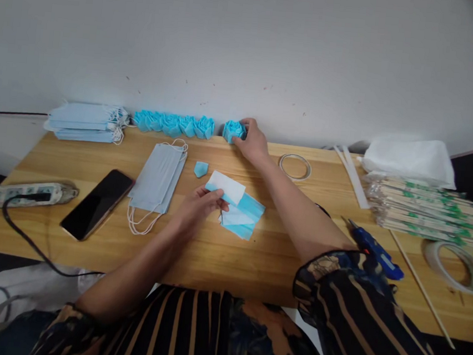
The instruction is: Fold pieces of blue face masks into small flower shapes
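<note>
1. Blue flower (231, 130): at the back of the wooden surface (231, 269), near the wall (248, 50), just right of a row of similar flowers (173, 124)
2. Right hand (254, 141): fingers grasping that flower, thumb in front
3. Left hand (201, 205): thumb and fingers pinching a blue-and-white piece (228, 185) above more cut pieces (242, 229)
4. Small blue folded piece (201, 169): lying just behind the left hand
5. Farther left: two masks (159, 178), a phone (97, 204) and a mask stack (83, 122)
6. Farther right: a thin tape ring (296, 178), white sticks (355, 180) and a blue glue gun (375, 250)
</note>
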Motion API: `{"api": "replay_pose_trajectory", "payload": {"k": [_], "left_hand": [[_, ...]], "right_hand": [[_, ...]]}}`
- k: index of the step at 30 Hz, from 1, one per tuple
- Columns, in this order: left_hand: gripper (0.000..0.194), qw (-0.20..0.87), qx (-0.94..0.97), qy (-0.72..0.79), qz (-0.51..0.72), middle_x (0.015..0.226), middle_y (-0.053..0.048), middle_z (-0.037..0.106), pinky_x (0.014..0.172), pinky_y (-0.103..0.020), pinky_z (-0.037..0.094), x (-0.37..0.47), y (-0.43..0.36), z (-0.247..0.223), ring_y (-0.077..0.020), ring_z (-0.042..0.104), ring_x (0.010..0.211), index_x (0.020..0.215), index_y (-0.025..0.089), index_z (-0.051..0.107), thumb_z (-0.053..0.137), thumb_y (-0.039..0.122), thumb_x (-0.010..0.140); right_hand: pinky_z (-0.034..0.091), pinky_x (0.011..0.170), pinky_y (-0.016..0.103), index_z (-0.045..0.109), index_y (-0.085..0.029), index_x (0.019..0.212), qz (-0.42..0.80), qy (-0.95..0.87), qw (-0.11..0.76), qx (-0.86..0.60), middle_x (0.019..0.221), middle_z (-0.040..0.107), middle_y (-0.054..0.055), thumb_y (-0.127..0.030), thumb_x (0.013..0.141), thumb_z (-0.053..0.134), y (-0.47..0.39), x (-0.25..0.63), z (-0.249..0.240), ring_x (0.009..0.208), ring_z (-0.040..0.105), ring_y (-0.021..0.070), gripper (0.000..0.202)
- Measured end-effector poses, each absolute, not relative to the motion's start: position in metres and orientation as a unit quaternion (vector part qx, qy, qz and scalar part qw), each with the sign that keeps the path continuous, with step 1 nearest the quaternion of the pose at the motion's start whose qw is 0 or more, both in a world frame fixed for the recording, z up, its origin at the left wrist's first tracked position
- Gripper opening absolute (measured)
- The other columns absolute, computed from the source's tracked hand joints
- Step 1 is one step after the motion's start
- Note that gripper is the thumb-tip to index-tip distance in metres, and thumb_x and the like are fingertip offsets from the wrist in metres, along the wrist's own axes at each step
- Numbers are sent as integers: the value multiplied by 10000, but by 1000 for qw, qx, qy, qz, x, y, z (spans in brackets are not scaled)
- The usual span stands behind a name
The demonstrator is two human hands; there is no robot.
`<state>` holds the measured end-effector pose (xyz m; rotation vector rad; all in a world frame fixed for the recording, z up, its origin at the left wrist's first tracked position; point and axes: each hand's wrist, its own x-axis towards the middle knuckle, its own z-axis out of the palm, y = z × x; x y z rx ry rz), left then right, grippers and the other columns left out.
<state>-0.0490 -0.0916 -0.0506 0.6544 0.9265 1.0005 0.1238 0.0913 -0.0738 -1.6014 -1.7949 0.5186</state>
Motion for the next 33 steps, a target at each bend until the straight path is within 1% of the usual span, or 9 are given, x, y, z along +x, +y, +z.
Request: {"api": "replay_pose_trajectory", "payload": {"k": [8,12,14,16,18,21,24,27,33], "left_hand": [[322,719,300,443,443,662,-29,695,669,-303,508,-48,-92,-45,-151,647,610,802,138,651,861,355,693],[354,719,298,441,446,646,-22,690,651,-302,503,-47,-92,-44,-150,640,596,771,145,644,886,368,644],[371,717,297,442,450,643,-16,689,645,-304,503,-47,-91,-45,-150,639,586,767,148,642,897,375,622],[376,714,296,446,451,652,-17,694,642,-306,503,-47,-90,-45,-149,639,581,771,146,644,899,374,613],[373,712,295,448,452,663,-22,700,649,-308,506,-46,-90,-45,-147,642,583,772,142,648,898,368,611],[378,712,296,445,455,648,-18,695,650,-305,506,-45,-91,-44,-143,640,578,757,143,644,907,360,593],[374,713,300,438,457,634,-16,690,644,-300,500,-44,-92,-45,-138,631,568,751,144,640,908,353,594],[361,716,306,437,451,646,-25,698,638,-297,493,-44,-92,-47,-138,631,574,764,139,646,901,346,614],[350,719,307,433,449,635,-11,685,667,-296,492,-45,-93,-48,-135,630,591,763,145,645,895,353,633]], "right_hand": [[498,1092,509,462,-191,1379,186,-703,294,-620,1328,660,143,-292,892,646,93,105,-72,1242,638,328,530],[483,1114,484,464,-182,1379,189,-711,310,-603,1377,647,157,-405,897,702,95,103,-74,1296,613,317,583],[481,1112,492,473,-188,1385,190,-707,325,-599,1370,660,154,-481,939,643,96,108,-72,1287,624,312,560],[484,1103,498,494,-190,1379,185,-689,340,-612,1318,692,143,-506,1010,510,94,120,-68,1246,653,302,486],[492,1090,486,535,-195,1342,175,-671,352,-629,1232,727,124,-482,1043,431,89,135,-61,1191,682,288,428],[528,1037,461,597,-234,1278,164,-675,372,-616,1158,758,84,-451,1045,409,76,159,-50,1122,709,266,369],[549,1000,466,660,-216,1223,153,-677,350,-629,1140,775,89,-318,977,504,62,176,-46,1076,722,275,309],[558,993,472,691,-191,1225,166,-670,310,-653,1145,786,99,-206,884,578,55,178,-51,1058,730,285,359],[531,1055,441,636,-154,1369,204,-676,272,-653,1279,754,128,-238,865,677,67,152,-59,1136,722,270,512]]}}
